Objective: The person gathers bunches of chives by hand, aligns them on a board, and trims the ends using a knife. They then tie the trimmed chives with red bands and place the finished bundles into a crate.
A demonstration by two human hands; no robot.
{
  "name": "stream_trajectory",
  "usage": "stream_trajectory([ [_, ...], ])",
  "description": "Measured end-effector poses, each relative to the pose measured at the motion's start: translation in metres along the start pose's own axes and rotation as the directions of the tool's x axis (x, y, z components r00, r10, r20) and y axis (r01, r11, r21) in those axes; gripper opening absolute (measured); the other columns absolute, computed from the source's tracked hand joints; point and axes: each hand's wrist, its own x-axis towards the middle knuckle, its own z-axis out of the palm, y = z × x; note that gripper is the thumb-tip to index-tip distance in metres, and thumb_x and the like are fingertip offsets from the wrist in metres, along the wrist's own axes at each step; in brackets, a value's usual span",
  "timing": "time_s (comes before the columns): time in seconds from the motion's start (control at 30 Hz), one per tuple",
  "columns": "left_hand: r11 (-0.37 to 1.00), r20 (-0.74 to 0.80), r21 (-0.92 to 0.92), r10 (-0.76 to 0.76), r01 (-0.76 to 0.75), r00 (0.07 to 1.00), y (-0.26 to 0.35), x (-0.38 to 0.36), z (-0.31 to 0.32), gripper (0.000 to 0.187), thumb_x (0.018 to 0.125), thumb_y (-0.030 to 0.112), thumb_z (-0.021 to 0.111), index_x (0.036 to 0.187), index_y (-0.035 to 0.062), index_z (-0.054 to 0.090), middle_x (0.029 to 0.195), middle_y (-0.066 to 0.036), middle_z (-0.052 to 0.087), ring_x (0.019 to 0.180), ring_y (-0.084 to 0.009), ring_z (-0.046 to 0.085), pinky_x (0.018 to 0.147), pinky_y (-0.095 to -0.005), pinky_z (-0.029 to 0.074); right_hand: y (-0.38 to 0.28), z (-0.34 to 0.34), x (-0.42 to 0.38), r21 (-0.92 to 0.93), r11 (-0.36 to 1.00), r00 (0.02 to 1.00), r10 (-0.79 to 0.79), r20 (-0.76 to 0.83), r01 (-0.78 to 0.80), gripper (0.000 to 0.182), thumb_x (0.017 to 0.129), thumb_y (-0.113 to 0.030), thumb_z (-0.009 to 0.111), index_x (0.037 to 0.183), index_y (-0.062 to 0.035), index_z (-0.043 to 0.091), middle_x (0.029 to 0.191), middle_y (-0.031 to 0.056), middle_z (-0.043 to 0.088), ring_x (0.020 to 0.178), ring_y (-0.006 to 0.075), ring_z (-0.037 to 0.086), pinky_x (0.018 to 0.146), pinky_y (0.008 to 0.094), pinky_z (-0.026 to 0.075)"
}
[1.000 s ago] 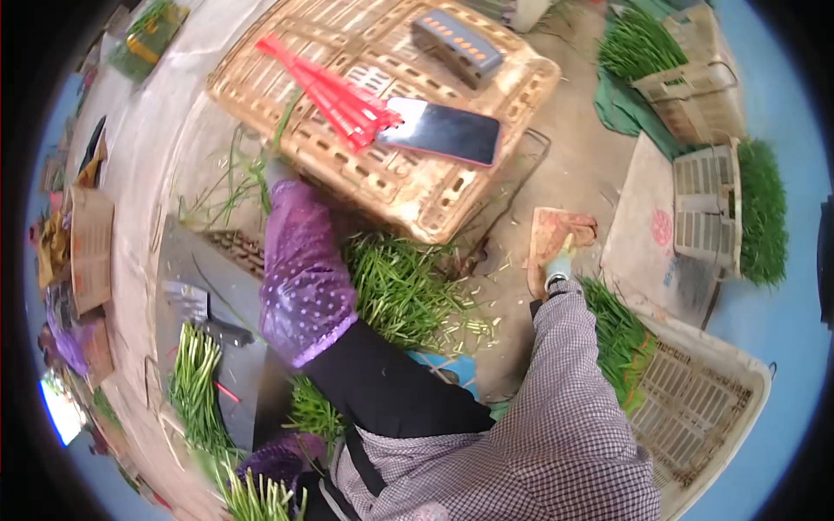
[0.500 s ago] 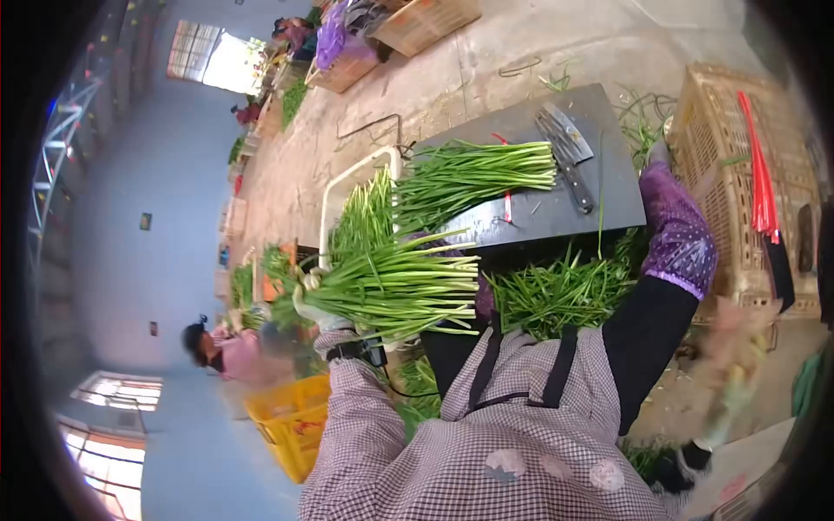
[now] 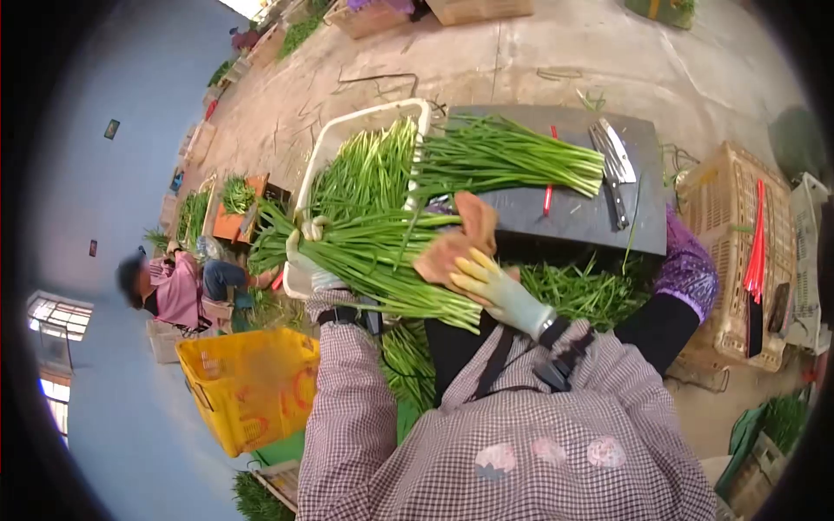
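My left hand (image 3: 313, 253), in a pale glove, is closed around the leafy end of a bunch of garlic chives (image 3: 382, 260). The pale cut ends point right, over my lap. In my right hand (image 3: 493, 288), gloved with yellow fingertips, is a brown cloth (image 3: 465, 239) against the top of the bunch near its pale ends. A second bunch of chives (image 3: 521, 154) lies on the dark board (image 3: 638, 143) over a red tie (image 3: 547, 200). Beside it are a broad-bladed knife (image 3: 615, 152) and its dark handle. Loose green leaves (image 3: 582, 295) lie below the board.
A white crate (image 3: 326, 143) of chives stands left of the board. Right is a tan crate (image 3: 721, 252) with red ties (image 3: 756, 252) hanging on it. A yellow crate (image 3: 252, 382) sits lower left, with a seated person (image 3: 178, 291) beyond it.
My right hand has come in from the far right with the brown cloth, onto the chives. My left hand still holds the bunch. The view has turned.
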Motion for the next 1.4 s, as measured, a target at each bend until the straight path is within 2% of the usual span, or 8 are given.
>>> stream_trajectory([
  [0.33, 0.997, 0.147, -0.072, -0.017, 0.027, 0.989, 0.000, 0.008, 0.004, 0.041, 0.096, 0.013, 0.058, 0.131, -0.0076, 0.063, 0.069, -0.002, 0.039, 0.068, -0.0150, 0.045, 0.093, -0.0336, 0.050, -0.068, -0.122, -0.034, 0.657, 0.704, 0.730, 0.594, -0.338, -0.269, 0.040, 0.096, -0.002, 0.058, 0.135, 0.0042, 0.060, 0.117, 0.0136, 0.074, 0.097, 0.0195, 0.073, 0.090, 0.0355, 0.061],
  [0.53, 0.999, 0.144, -0.039, -0.009, 0.014, 0.990, 0.002, 0.023, -0.019, 0.041, 0.092, 0.013, 0.055, 0.127, -0.0078, 0.064, 0.068, -0.004, 0.042, 0.067, -0.0176, 0.046, 0.093, -0.0367, 0.051, -0.093, -0.038, 0.064, -0.242, 0.953, 0.982, -0.186, 0.014, 0.184, 0.060, 0.093, -0.022, 0.069, 0.151, -0.0211, 0.056, 0.142, 0.0079, 0.061, 0.135, 0.0286, 0.057, 0.112, 0.0523, 0.042],
  [0.8, 1.000, -0.127, -0.027, -0.011, 0.008, 0.992, 0.001, 0.002, -0.017, 0.021, 0.091, 0.016, 0.058, 0.077, 0.0099, 0.044, 0.070, -0.004, 0.043, 0.067, -0.0193, 0.048, 0.091, -0.0339, 0.050, -0.024, -0.083, -0.070, -0.060, 0.991, 0.989, 0.126, 0.073, -0.121, 0.042, 0.091, -0.004, 0.066, 0.133, -0.0053, 0.064, 0.133, 0.0139, 0.065, 0.119, 0.0379, 0.063, 0.106, 0.0454, 0.051],
  [0.93, 0.997, -0.137, -0.082, -0.004, -0.008, 0.991, -0.009, 0.001, -0.039, 0.018, 0.095, 0.012, 0.055, 0.101, -0.0038, 0.062, 0.069, -0.002, 0.043, 0.066, -0.0164, 0.048, 0.092, -0.0337, 0.050, -0.090, -0.155, -0.122, 0.537, 0.622, 0.579, 0.767, -0.276, -0.570, 0.042, 0.105, -0.018, 0.060, 0.142, 0.0017, 0.058, 0.111, 0.0069, 0.069, 0.101, 0.0167, 0.069, 0.090, 0.0306, 0.058],
  [1.13, 0.980, -0.037, -0.190, 0.046, -0.052, 0.998, -0.029, 0.004, -0.063, 0.037, 0.097, 0.012, 0.055, 0.128, -0.0066, 0.061, 0.070, 0.000, 0.044, 0.068, -0.0147, 0.050, 0.094, -0.0308, 0.051, -0.199, -0.259, -0.256, -0.233, 0.452, 0.420, 0.374, -0.827, -0.861, 0.046, 0.107, -0.009, 0.051, 0.152, -0.0012, 0.048, 0.137, 0.0120, 0.062, 0.107, 0.0181, 0.068, 0.091, 0.0293, 0.058],
  [1.17, 0.979, -0.072, -0.198, 0.035, -0.049, 0.997, -0.030, 0.004, -0.065, 0.038, 0.096, 0.011, 0.057, 0.131, -0.0054, 0.061, 0.069, 0.002, 0.041, 0.072, -0.0133, 0.049, 0.094, -0.0283, 0.051, -0.218, -0.265, -0.263, 0.374, 0.231, -0.073, 0.762, -0.644, -0.898, 0.053, 0.101, -0.010, 0.058, 0.153, -0.0066, 0.050, 0.134, 0.0163, 0.066, 0.110, 0.0291, 0.071, 0.092, 0.0350, 0.058],
  [1.27, 0.979, -0.011, -0.203, 0.002, -0.004, 1.000, -0.032, 0.008, -0.070, 0.036, 0.098, 0.013, 0.055, 0.129, -0.0059, 0.061, 0.069, 0.001, 0.047, 0.071, -0.0144, 0.051, 0.092, -0.0290, 0.051, -0.216, -0.251, -0.373, -0.803, -0.065, 0.242, 0.936, -0.254, -0.593, 0.058, 0.092, -0.012, 0.068, 0.149, -0.0089, 0.056, 0.129, 0.0213, 0.070, 0.103, 0.0385, 0.071, 0.087, 0.0413, 0.058],
  [1.4, 0.980, -0.026, -0.193, 0.046, -0.050, 0.999, -0.038, 0.008, -0.051, 0.035, 0.097, 0.012, 0.055, 0.125, -0.0066, 0.064, 0.068, -0.001, 0.046, 0.069, -0.0145, 0.050, 0.092, -0.0323, 0.051, -0.177, -0.203, -0.086, -0.153, 0.622, 0.634, 0.704, -0.320, -0.768, 0.029, 0.091, -0.006, 0.071, 0.120, -0.0049, 0.074, 0.096, 0.0142, 0.069, 0.084, 0.0307, 0.067, 0.077, 0.0373, 0.054],
])
